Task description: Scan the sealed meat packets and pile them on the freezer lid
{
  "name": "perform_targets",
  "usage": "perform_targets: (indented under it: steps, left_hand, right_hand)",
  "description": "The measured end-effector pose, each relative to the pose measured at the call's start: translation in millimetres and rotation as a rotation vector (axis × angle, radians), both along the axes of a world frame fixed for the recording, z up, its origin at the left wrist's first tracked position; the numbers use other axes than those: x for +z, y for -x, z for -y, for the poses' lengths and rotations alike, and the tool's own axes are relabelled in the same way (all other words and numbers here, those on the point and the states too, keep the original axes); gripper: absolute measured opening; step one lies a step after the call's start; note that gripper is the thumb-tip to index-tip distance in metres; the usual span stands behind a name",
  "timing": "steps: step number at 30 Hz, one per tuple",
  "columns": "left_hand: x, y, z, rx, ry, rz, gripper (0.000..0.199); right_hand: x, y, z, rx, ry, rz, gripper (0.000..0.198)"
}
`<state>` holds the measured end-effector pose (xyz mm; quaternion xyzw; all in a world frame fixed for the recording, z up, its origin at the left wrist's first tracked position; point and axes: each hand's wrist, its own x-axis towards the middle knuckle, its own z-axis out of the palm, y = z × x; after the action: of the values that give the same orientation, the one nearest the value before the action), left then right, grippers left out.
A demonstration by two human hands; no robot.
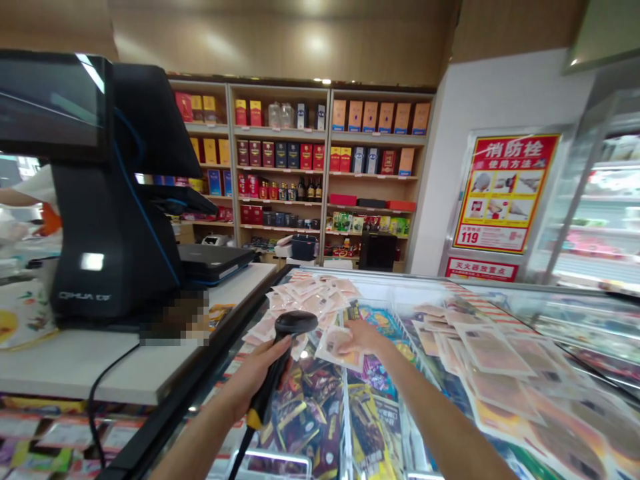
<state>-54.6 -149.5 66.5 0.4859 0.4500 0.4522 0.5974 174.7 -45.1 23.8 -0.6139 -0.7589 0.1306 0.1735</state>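
Observation:
My left hand point(257, 377) is wrapped round the handle of a black barcode scanner point(295, 323) with a yellow band near its cable. The scanner's head is raised above the glass top of a chest freezer, just left of my right hand point(365, 337). Between the fingers of my right hand is a flat, clear-wrapped packet point(327, 345), pale pinkish inside. Beyond both hands lies a loose heap of similar packets point(313, 290) on the glass. Another spread of flat packets point(493, 350) covers the right side. Colourful ice-cream wrappers point(313, 407) show through the glass below.
On the left, a black checkout terminal point(83, 233) stands on a white counter point(100, 367), with a hanging cable point(95, 400). A dark rail point(210, 360) edges the freezer. Boxed goods fill the wall shelves point(280, 137). Another person's arm point(25, 190) shows at far left.

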Motion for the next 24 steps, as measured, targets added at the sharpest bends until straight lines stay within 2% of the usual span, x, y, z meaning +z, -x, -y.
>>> perform_targets:
  steps: [2, 3, 7, 10, 15, 20, 24]
  left_hand:
    - [-2.5, -2.1, 0.3, -0.016, 0.010, -0.018, 0.030]
    - [-3.5, -4.2, -0.8, -0.027, 0.014, -0.019, 0.030]
    - [-5.4, -21.3, -14.1, -0.129, -0.003, 0.025, 0.031]
    - [-4.3, -38.8, -27.5, -0.171, -0.006, 0.086, 0.032]
    - [1.9, -53.2, -29.3, -0.219, -0.033, 0.069, 0.032]
    - [8.8, -51.7, -15.8, -0.206, -0.033, -0.014, 0.027]
    - [7.3, -53.1, -16.2, -0.213, -0.024, -0.029, 0.028]
  right_hand:
    - [-4.6, -14.7, 2.9, -0.072, 0.003, -0.147, 0.019]
    - [-9.2, -23.8, 4.8, -0.125, -0.020, -0.277, 0.014]
    - [-32.4, -57.9, 10.1, -0.343, -0.228, -0.864, 0.023]
    - [-39.9, -71.5, 10.8, -0.395, -0.343, -1.111, 0.029]
    - [-32.5, -76.3, 12.0, -0.487, -0.477, -1.001, 0.023]
    - [-34.6, -74.1, 8.7, -0.519, -0.424, -1.045, 0.026]
    - [-42.3, -72.4, 5.8, -0.516, -0.392, -1.145, 0.028]
